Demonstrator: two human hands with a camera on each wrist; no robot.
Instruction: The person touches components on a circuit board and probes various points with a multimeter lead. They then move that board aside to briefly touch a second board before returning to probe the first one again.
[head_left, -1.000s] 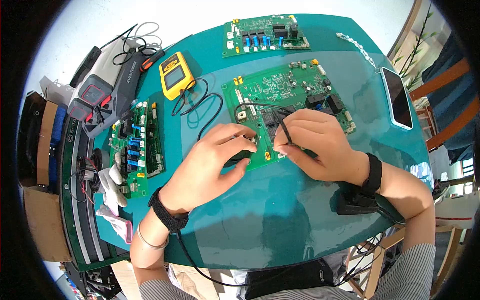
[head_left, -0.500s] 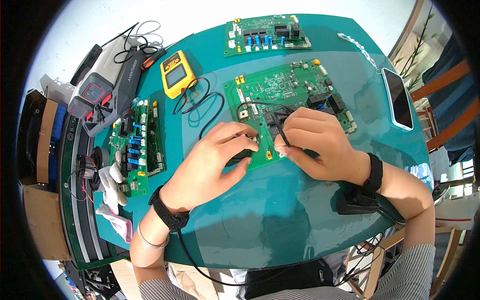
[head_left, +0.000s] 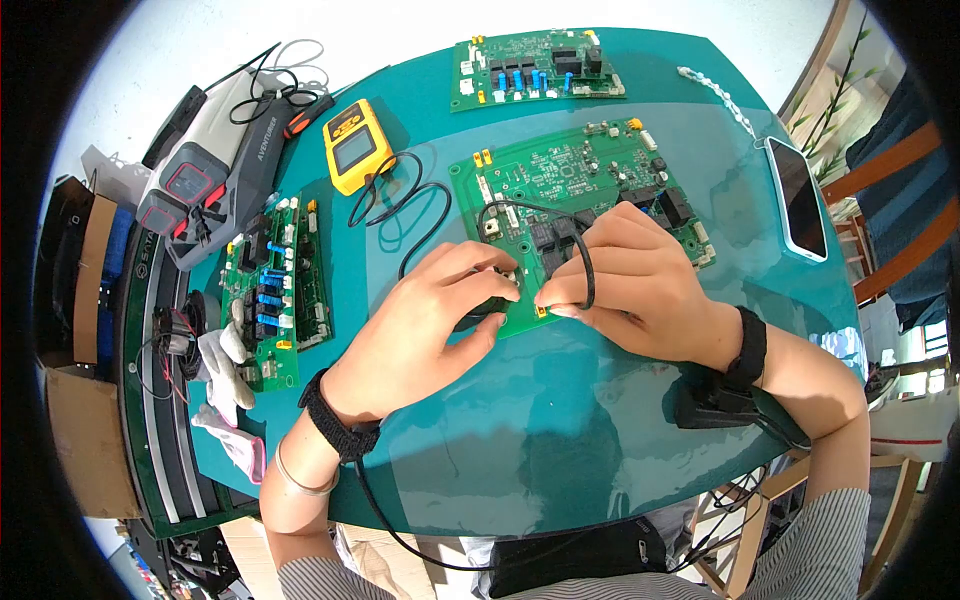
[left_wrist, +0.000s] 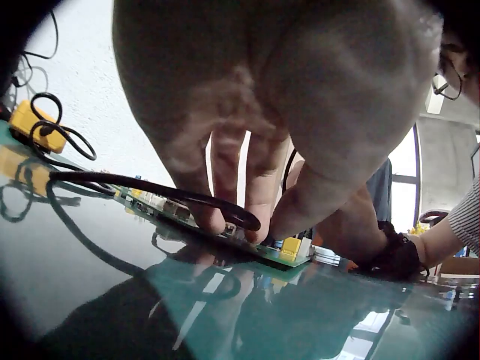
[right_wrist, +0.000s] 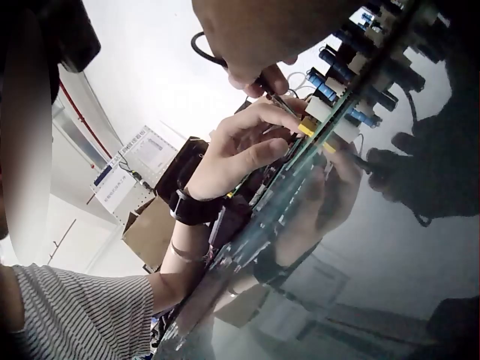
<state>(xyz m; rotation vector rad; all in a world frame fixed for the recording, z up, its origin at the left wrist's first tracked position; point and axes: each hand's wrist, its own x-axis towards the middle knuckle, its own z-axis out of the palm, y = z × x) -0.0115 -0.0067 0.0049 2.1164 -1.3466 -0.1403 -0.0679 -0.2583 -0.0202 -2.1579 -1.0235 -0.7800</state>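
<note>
A large green circuit board (head_left: pixel 560 170) lies on the teal mat. My right hand (head_left: pixel 635 285) pinches a slim black probe (right_wrist: pixel 276 94) with its black cable (head_left: pixel 545 207) looping over the fingers. Its fingertips are right at the yellow part on the board's near edge. My left hand (head_left: pixel 430 310) has its fingertips down on the board's near left corner, thumb and index finger apart; what lies under the palm is hidden. A yellow handheld tester (head_left: pixel 357 150) lies at the upper left, and its black cord (head_left: pixel 437 230) runs under the left hand.
Another circuit board (head_left: pixel 540 70) lies at the back, and more boards (head_left: pixel 270 290) stand at the left beside white gloves (head_left: pixel 225 375). A grey and black device (head_left: pixel 215 180) stands at the left edge. A phone (head_left: pixel 797 200) lies at the right; a black object (head_left: pixel 705 400) is under the right forearm.
My right hand has shifted slightly left and toward the near edge of the board, and the cable now arches over its fingers. The left hand stays in place.
</note>
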